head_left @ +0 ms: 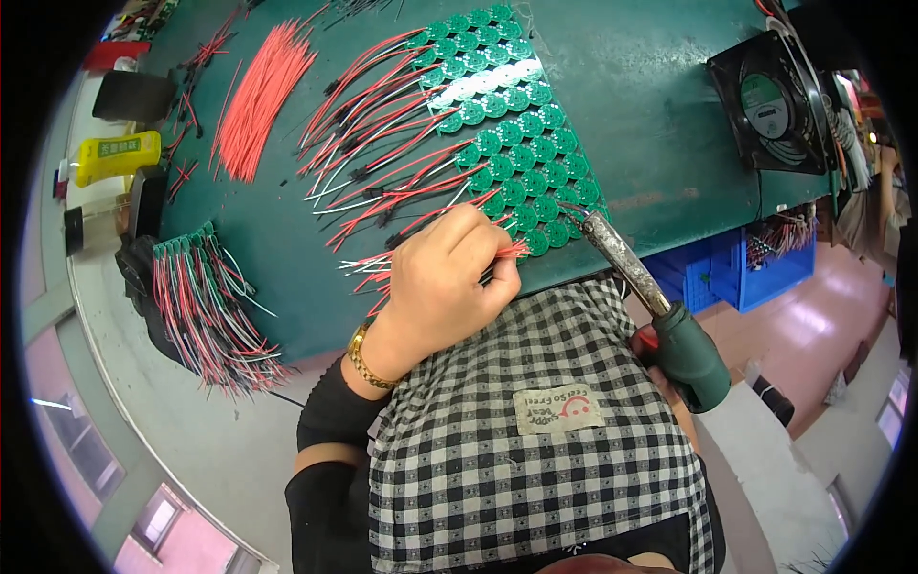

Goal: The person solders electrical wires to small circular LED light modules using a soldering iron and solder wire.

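My left hand [442,273] is closed, with red wires [513,250] pinched between thumb and fingers at the near edge of a panel of round green circuit boards [516,184]. Red, black and white wires [368,158] fan out leftward from the boards' left side. In my right hand [662,375], mostly hidden behind the handle, is a soldering iron [623,254] with a dark green grip. Its metal barrel slants up and left, and the tip is over the panel's near right corner. Whether the tip touches a board I cannot tell.
A bundle of red wires [264,103] lies on the green table [641,105]. Wired boards [215,316] hang off its left edge, near a yellow bottle [117,158]. A black fan [771,103] stands at the right, above blue bins [776,266]. A checked apron [535,459] covers my lap.
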The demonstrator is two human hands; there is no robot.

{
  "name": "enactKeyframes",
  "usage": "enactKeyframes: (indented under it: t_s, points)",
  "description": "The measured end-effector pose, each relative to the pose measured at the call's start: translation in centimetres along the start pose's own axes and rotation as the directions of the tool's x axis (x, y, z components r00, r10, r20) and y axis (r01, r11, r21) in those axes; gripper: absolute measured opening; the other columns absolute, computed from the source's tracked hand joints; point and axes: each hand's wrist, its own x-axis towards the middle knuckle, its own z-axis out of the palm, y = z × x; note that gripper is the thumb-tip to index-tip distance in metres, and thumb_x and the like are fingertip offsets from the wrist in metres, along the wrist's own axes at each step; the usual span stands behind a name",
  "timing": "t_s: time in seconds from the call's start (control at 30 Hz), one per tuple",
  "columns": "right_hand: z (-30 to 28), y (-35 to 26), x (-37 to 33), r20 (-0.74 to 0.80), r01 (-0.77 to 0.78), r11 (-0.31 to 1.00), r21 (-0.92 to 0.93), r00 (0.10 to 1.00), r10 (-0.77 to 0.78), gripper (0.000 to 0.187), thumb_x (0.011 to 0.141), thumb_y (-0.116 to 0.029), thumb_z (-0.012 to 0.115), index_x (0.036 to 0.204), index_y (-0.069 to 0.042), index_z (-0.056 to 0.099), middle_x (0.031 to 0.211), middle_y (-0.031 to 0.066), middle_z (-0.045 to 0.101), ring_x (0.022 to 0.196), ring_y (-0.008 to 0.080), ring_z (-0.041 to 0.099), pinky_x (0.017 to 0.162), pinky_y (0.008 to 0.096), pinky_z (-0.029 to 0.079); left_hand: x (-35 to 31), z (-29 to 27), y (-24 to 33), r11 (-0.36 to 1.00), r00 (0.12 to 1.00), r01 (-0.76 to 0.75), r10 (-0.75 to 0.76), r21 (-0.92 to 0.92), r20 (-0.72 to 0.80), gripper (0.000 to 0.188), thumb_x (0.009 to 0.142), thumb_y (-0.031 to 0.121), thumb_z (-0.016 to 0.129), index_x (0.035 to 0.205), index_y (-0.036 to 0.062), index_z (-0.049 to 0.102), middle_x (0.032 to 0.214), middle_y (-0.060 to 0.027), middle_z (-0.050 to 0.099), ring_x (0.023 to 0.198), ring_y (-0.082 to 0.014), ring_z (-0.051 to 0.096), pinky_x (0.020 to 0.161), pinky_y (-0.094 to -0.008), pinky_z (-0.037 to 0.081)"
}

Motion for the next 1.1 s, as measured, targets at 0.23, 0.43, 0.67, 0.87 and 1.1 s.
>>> enactKeyframes:
  t_s: [0.23, 0.43, 0.67, 0.87, 1.1]
  points:
    - [-0.1, 0.3, 2.0, 0.018, -0.297, 0.934, -0.197, 0.952, 0.307, 0.039, 0.068, -0.011, 0.067, 0.105, -0.003, 0.061, 0.099, 0.0121, 0.063, 0.092, 0.0308, 0.058, 0.082, 0.0371, 0.045, -0.1, -0.3, 0.1, 0.999, 1.0, -0.018, 0.018, 0.034, 0.0, 0.014, 0.062, 0.0, 0.066, 0.068, 0.0061, 0.055, 0.068, -0.0044, 0.051, 0.055, -0.0198, 0.054, 0.046, -0.0302, 0.043]
    - [1.4, -2.4, 4.1, -0.101, -0.731, 0.675, -0.104, 0.683, 0.724, 0.037, 0.061, -0.014, 0.067, 0.097, -0.004, 0.064, 0.097, 0.0137, 0.063, 0.088, 0.0325, 0.059, 0.078, 0.0381, 0.046, -0.2, -0.7, 0.6, 0.991, 0.999, -0.029, 0.025, 0.127, 0.031, 0.021, 0.064, 0.004, 0.069, 0.084, 0.0059, 0.063, 0.076, -0.0046, 0.053, 0.059, -0.0178, 0.055, 0.049, -0.0287, 0.044]
    - [1.1, 4.3, 2.9, 0.024, 0.464, 0.88, 0.107, 0.883, -0.468, 0.033, 0.058, -0.018, 0.066, 0.088, -0.004, 0.065, 0.091, 0.0152, 0.063, 0.076, 0.033, 0.06, 0.071, 0.0364, 0.048, -0.6, -0.8, 0.1, 0.948, 0.985, -0.171, 0.158, 0.27, 0.067, 0.036, 0.061, 0.008, 0.072, 0.096, 0.0044, 0.063, 0.084, -0.0049, 0.056, 0.063, -0.0171, 0.057, 0.053, -0.0273, 0.047]
    - [1.4, 2.6, 3.0, 0.042, 0.287, 0.958, 0.011, 0.957, -0.287, 0.035, 0.06, -0.023, 0.065, 0.09, -0.004, 0.065, 0.091, 0.0155, 0.063, 0.077, 0.0331, 0.061, 0.07, 0.0357, 0.047, -0.7, -1.0, 0.0, 0.945, 0.981, -0.193, 0.179, 0.265, 0.075, 0.037, 0.065, 0.002, 0.072, 0.1, 0.0036, 0.064, 0.085, -0.0069, 0.057, 0.063, -0.0187, 0.058, 0.052, -0.0278, 0.047]
    - [1.0, 1.7, 3.8, 0.181, 0.416, 0.904, -0.095, 0.9, -0.396, 0.036, 0.065, -0.026, 0.065, 0.093, -0.002, 0.064, 0.091, 0.0144, 0.063, 0.077, 0.0303, 0.062, 0.07, 0.0347, 0.049, -0.7, -1.3, -0.3, 0.923, 0.967, -0.247, 0.216, 0.295, 0.131, 0.042, 0.063, 0.01, 0.07, 0.103, 0.0005, 0.06, 0.092, -0.0092, 0.057, 0.069, -0.0187, 0.06, 0.053, -0.0273, 0.048]
